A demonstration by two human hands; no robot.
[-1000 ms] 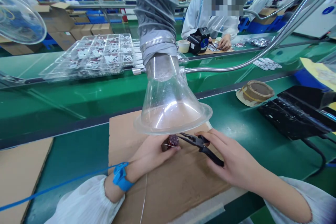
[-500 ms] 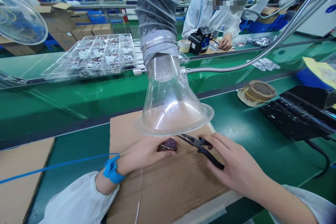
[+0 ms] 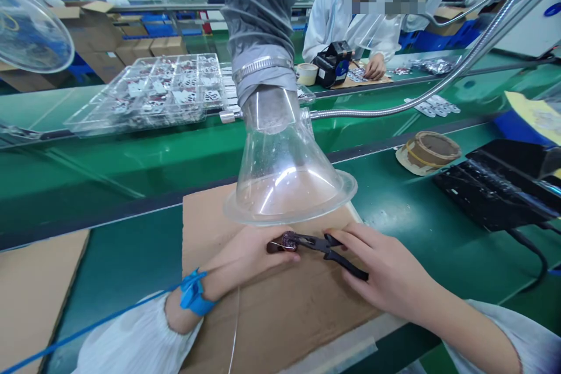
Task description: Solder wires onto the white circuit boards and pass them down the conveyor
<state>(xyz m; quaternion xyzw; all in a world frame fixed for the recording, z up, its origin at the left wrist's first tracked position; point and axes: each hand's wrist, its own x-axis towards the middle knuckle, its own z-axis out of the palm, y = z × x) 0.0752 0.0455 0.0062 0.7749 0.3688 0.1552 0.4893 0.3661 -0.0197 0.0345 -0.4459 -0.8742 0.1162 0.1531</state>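
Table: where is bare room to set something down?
Bare cardboard lies between wire and right hand. Bare green table lies between that cardboard and the left sheet, beyond the blue cord. Crowded: near the funnel, around left hand and pliers.

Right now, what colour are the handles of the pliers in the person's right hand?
The pliers' handles are black, seen best in the head view.

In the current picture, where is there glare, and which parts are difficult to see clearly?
Head view: bright white streaks on the clear funnel, softer shine on the green table; head view: the dark piece at the tips of the pliers shows little fine detail; head view: square blocks cover the head of the person opposite.
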